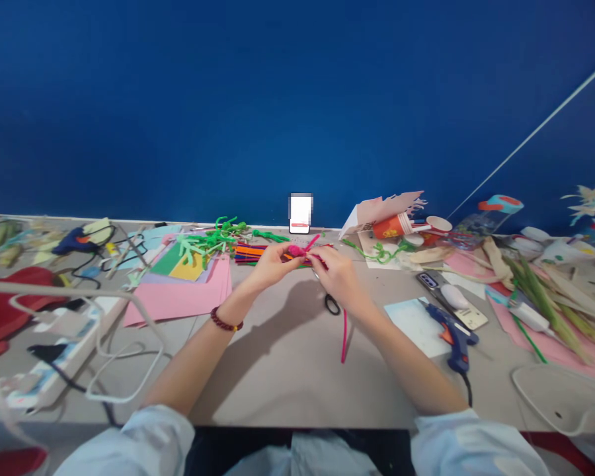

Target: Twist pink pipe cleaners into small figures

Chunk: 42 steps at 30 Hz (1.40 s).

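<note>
My left hand [274,266] and my right hand [341,276] meet over the middle of the table. Between their fingertips is a magenta pipe cleaner [297,251], wound into a small bundle, with one straight end [313,241] sticking up to the right. Both hands are closed on it in a pinch. Behind them lies a pile of pipe cleaners [250,253] in orange, purple and other colours. Black-handled scissors [332,305] lie under my right hand, their blades partly hidden. Another magenta pipe cleaner [344,340] rests on the table beside my right forearm.
A phone [300,215] stands against the blue wall. Pink paper sheets [178,301], green pipe-cleaner shapes [213,241] and a white power strip [69,357] with cables are at left. At right are a blue glue gun [453,337], another phone [430,283], a red paper cup [391,227] and dried husks [545,297].
</note>
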{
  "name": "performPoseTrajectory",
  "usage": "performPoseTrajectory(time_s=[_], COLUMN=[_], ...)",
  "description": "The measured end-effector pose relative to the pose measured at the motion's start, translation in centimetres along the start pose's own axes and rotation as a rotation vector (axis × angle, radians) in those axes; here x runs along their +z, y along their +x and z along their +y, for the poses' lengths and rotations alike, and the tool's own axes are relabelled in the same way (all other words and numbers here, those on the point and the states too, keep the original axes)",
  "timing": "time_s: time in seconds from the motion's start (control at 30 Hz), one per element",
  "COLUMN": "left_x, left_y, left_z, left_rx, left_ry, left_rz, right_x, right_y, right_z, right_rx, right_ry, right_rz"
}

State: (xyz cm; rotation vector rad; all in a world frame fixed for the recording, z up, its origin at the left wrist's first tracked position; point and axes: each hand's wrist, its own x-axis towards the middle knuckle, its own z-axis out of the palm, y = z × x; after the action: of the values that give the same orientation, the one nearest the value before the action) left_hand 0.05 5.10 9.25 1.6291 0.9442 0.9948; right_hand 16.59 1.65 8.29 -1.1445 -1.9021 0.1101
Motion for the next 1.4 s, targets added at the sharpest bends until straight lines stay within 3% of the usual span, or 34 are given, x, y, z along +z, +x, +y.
performPoseTrajectory(time_s=[0.13,0.37,0.63,0.8,1.0,1.1,1.23,1.33,1.4], left_x=[0.3,0.4,0.0,-0.2,-0.2,-0.2,-0.1,0.2,0.4], left_y=[-0.2,0.0,-0.3,0.0,-0.3,-0.5,-0.5,-0.3,-0.2], left_z=[0.2,-0.5,0.3,-0.1,0.5,0.7,0.6,0.1,-0.5], left_rx=[0.046,0.082,0.048,0.169,0.369,0.393,0.406,0.371,0.292], left_ry=[0.002,-0.078,-0.078,0.062,0.182,0.167,0.138,0.121,0.066], left_rz=[0.022,0.04,-0.022,0.007,0.042,0.024,0.017,0.052,0.093], right_x=[-0.3,0.1,-0.2,0.0,-0.1,-0.3,-0.2,0.0,0.0], right_y=[0.3,0.2,0.4,0.3,0.7,0.9,0.9,0.8,0.8], right_z=[0.0,-0.5,-0.3,-0.4,-0.4,-0.3,-0.1,0.1,0.0], right_rx=[0.084,0.473,0.457,0.383,0.645,0.781,0.847,0.824,0.665], right_ry=[0.108,0.574,0.539,0.452,0.753,0.924,1.052,0.949,0.758], right_rz=[-0.033,-0.11,-0.097,-0.042,-0.127,-0.189,-0.251,-0.271,-0.155])
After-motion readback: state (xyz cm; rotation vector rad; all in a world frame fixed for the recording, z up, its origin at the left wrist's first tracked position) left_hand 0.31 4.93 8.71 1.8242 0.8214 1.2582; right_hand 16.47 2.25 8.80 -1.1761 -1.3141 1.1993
